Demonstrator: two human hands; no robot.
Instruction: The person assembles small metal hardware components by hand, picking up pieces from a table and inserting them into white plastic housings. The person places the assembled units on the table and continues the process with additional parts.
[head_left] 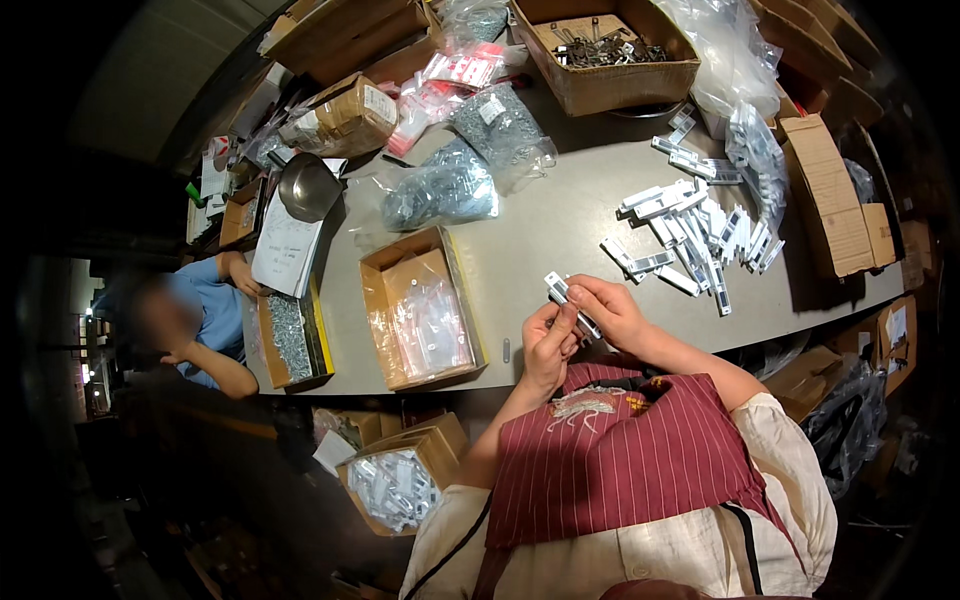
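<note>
Both hands are together over the table's near edge, around one slim white rectangular fitting [556, 287] with a dark middle. My left hand [548, 350] pinches its lower part from the near side. My right hand [612, 315] has its fingers closed on the piece from the right. The fingers hide much of the fitting, which is tilted. To the right, a loose pile of similar white fittings [690, 228] covers part of the table. A small flat grey metal plate [506, 350] lies just left of my left hand.
A cardboard box [372, 310] of small clear bags stands left on the table [560, 205]. Bags of hardware [440, 190] and a box of metal parts [625, 95] are farther back. At far left, a co-worker [215, 320] sits beside a screw-filled box [290, 345]. Another carton [440, 450] sits below.
</note>
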